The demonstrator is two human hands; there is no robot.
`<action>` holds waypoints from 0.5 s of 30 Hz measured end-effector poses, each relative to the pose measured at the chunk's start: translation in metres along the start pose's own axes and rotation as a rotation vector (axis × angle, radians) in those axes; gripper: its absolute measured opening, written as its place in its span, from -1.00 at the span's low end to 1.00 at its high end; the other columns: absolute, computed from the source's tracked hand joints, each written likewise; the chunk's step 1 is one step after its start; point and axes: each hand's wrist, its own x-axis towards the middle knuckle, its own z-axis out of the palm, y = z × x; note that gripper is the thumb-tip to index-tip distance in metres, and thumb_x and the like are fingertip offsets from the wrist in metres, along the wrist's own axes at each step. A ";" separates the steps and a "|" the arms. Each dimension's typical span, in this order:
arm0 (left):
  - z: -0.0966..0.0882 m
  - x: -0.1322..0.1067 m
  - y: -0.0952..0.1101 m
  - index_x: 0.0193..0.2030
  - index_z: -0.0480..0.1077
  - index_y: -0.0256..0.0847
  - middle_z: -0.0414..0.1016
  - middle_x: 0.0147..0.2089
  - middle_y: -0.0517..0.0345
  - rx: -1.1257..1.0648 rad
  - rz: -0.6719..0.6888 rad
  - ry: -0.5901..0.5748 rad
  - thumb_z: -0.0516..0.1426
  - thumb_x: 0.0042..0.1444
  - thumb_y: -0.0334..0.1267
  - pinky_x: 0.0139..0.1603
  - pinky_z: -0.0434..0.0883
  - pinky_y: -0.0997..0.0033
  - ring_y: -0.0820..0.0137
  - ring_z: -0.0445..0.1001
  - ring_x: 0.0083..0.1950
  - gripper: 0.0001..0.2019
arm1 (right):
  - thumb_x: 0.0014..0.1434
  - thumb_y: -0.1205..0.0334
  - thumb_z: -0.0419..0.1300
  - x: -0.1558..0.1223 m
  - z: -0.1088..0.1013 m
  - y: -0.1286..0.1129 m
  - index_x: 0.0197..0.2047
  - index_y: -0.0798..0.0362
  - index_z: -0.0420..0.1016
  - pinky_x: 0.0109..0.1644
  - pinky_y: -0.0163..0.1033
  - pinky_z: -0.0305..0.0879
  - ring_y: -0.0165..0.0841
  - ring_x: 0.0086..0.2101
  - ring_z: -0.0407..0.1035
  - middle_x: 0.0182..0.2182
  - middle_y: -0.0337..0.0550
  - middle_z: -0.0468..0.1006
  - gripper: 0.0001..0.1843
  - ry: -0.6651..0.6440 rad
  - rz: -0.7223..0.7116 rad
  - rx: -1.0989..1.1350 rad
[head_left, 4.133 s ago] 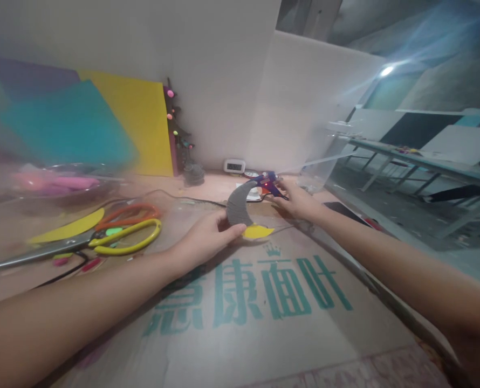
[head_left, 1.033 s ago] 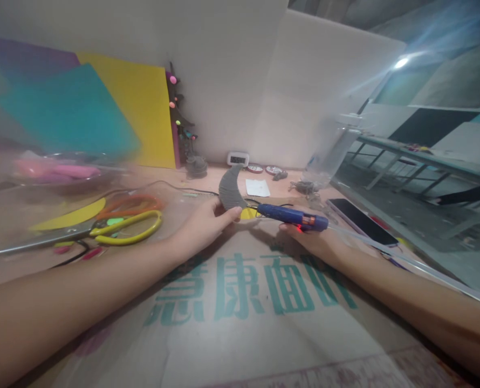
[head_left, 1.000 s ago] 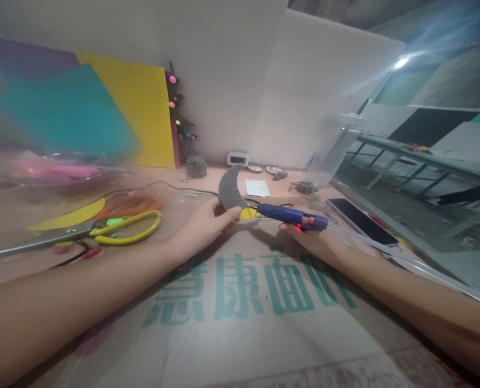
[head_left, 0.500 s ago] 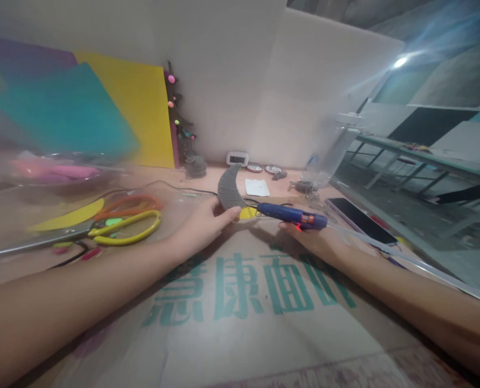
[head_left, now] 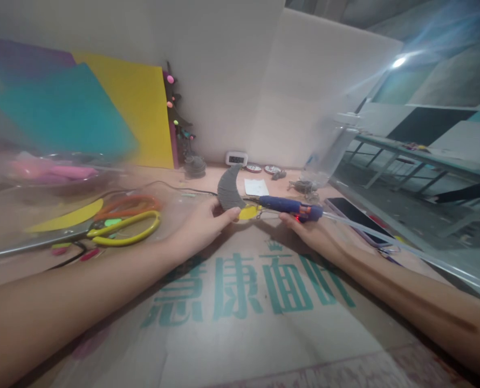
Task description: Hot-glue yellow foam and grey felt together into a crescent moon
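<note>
My left hand [head_left: 216, 216] is closed on a grey crescent moon [head_left: 229, 188] that looks wound with cord, its thumb pressed on the lower part. A yellow piece [head_left: 248, 212] shows at the crescent's lower end. In my right hand [head_left: 300, 223] is a blue hot glue gun [head_left: 282, 204] with a lit red light and a clear glue stick [head_left: 369, 235] trailing from its back. Its nozzle points left and is close to the yellow piece; whether they touch I cannot tell. The fingers under the gun are partly hidden.
Scissors [head_left: 122, 230] with orange and yellow handles lie left, by a yellow cut-out [head_left: 68, 216] and a bowl [head_left: 57, 171] of pink things. A white digital clock [head_left: 236, 159] and a white paper square [head_left: 256, 187] are behind. A phone [head_left: 359, 220] lies right, near the table edge.
The glue gun has tilted, its tip rising and its back end shifting slightly left. My right hand has shifted slightly with it, while my left hand stays almost still on the crescent.
</note>
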 end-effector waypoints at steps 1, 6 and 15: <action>0.000 0.000 0.000 -0.24 0.42 -0.23 0.53 -0.32 0.16 0.004 0.004 -0.005 0.13 0.16 -0.05 -0.32 0.31 0.45 0.41 0.41 -0.36 -0.74 | 0.19 -0.14 0.09 0.001 -0.002 -0.001 -0.50 -0.05 0.41 -0.18 -0.10 0.40 -0.14 -0.32 0.47 -0.49 -0.11 0.53 -0.61 -0.003 0.026 -0.012; -0.001 0.000 0.004 -0.25 0.42 -0.24 0.51 -0.39 0.18 0.030 -0.015 -0.019 0.14 0.16 -0.05 -0.33 0.29 0.44 0.39 0.41 -0.38 -0.74 | 0.26 -0.08 -0.02 0.013 -0.010 0.002 -0.52 0.01 0.46 -0.27 -0.23 0.33 -0.30 -0.41 0.40 -0.50 -0.17 0.50 -0.52 0.033 0.045 0.058; 0.001 -0.001 0.009 -0.19 0.43 -0.27 0.51 -0.34 0.18 -0.003 -0.048 -0.077 0.14 0.17 -0.08 -0.34 0.30 0.45 0.42 0.40 -0.37 -0.73 | 0.15 -0.15 0.18 0.049 -0.017 0.013 -0.11 0.07 0.61 -0.23 -0.20 0.39 -0.18 -0.24 0.51 -0.24 -0.05 0.65 -0.53 0.029 0.146 0.093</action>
